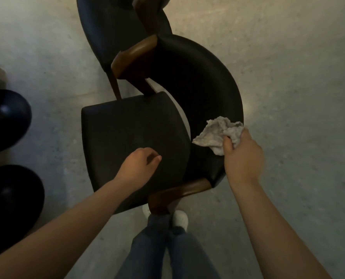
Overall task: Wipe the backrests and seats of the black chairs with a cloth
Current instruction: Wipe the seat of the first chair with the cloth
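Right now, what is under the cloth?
The curved black backrest, where the right hand grips the cloth. The patch directly beneath is covered, so its state cannot be seen.

There are 2 black chairs [131, 141] [107, 31], 1 cloth [218, 133], 2 hands [141, 164] [242, 156] and 2 dark round objects [6, 119] [12, 198].

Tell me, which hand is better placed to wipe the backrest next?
Right, I'd judge. The right hand grips the cloth, close against the backrest. The left hand is over the seat, fingers loosely curled, holding nothing.
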`<action>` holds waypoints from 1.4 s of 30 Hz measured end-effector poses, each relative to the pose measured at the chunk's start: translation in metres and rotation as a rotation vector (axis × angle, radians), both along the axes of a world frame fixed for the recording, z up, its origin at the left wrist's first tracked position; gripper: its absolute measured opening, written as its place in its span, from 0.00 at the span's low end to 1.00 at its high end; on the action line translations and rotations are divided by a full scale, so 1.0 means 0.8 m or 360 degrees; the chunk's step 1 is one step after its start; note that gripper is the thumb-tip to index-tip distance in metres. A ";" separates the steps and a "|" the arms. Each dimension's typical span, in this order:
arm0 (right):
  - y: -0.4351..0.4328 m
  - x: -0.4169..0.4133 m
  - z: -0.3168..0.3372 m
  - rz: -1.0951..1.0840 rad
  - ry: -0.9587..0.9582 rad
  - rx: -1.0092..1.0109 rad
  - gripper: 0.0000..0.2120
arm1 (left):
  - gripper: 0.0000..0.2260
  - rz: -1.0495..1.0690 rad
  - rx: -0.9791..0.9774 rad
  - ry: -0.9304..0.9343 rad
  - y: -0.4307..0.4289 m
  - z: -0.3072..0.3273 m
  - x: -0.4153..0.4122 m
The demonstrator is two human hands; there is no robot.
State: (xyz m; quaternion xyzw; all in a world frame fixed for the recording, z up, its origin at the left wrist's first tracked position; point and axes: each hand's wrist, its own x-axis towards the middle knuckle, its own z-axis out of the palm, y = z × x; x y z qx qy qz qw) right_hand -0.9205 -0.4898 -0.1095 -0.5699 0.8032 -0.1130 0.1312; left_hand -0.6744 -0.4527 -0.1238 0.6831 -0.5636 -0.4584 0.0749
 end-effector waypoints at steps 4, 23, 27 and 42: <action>0.025 0.005 0.001 -0.0053 -0.0037 0.0022 0.24 | 0.08 0.0094 0.0031 0.0017 0.033 0.001 0.000; 0.155 0.104 -0.009 -0.0316 0.0004 0.0044 0.32 | 0.09 0.0116 0.0087 -0.0181 0.136 -0.022 0.104; 0.196 0.167 -0.031 -0.0314 -0.0052 0.0211 0.29 | 0.08 0.0034 0.0082 -0.0200 0.147 -0.024 0.157; 0.223 0.302 -0.005 -0.0069 -0.0250 0.0338 0.20 | 0.10 -0.0035 0.0050 -0.0184 0.161 -0.042 0.291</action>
